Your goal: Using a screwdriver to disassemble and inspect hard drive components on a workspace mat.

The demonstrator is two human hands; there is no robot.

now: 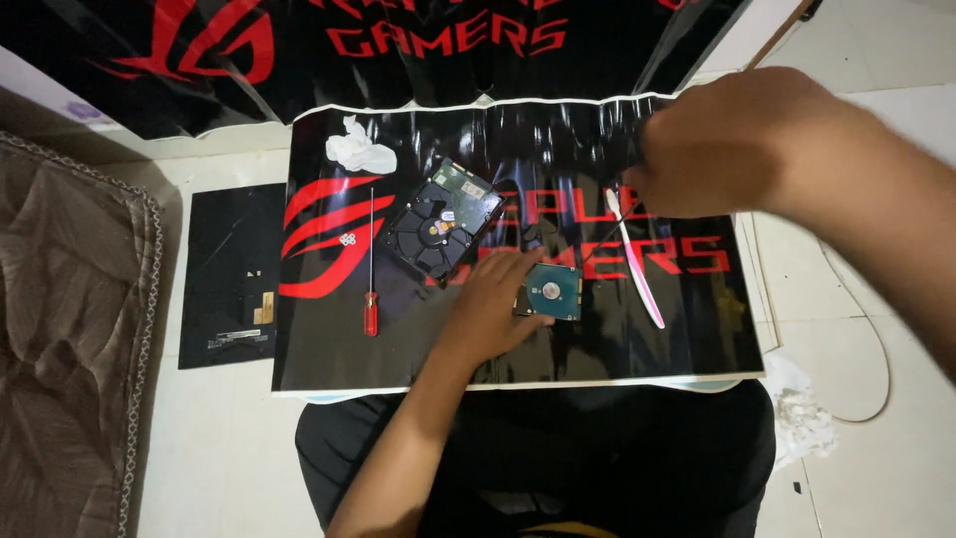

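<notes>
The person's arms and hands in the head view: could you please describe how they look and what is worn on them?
Both forearms are bare, with no sleeves in view. The left hand and the right hand wear no gloves; no watch, ring or band shows on either.

small opened hard drive (550, 292), teal with shiny silver platter, flat on glossy black-and-red mat (329, 339); pink-and-white toothbrush (634, 261) lying diagonally just beside, bristles at far end.
</notes>
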